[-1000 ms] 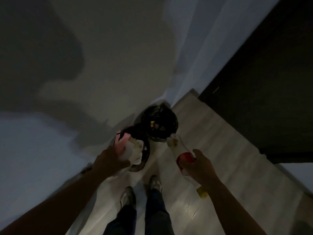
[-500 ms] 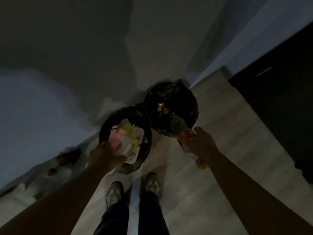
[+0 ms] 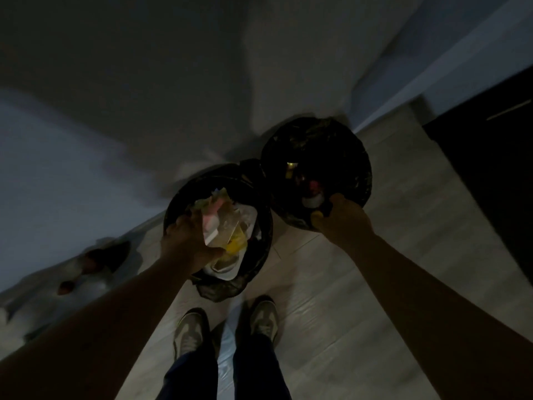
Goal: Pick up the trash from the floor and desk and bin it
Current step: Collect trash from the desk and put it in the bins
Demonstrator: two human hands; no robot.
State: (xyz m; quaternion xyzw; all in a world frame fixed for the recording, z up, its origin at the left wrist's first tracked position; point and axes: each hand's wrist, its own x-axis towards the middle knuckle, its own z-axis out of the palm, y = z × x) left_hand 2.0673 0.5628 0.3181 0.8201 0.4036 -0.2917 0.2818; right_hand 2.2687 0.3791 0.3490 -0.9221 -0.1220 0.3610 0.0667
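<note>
- The person's shoes [image 3: 190, 333] stand just short of two black-lined bins.
- The left hand [image 3: 187, 243] grips a wad of paper trash [image 3: 225, 229] over the left bin [image 3: 261, 194]; it is best released well inside the rim so no scrap spills.
- The right hand [image 3: 343, 220] is curled round the cap end of a bottle [image 3: 313, 202], nose down in the right bin [image 3: 357, 157]; a straight drop should do.
- Blurred objects [image 3: 89, 261] lie by the wall, left; neither bin looks blocked.

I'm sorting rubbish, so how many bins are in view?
2. The left bin, stuffed with paper trash, sits under the left hand; the right bin beside it, under the right hand holding a bottle.
</note>
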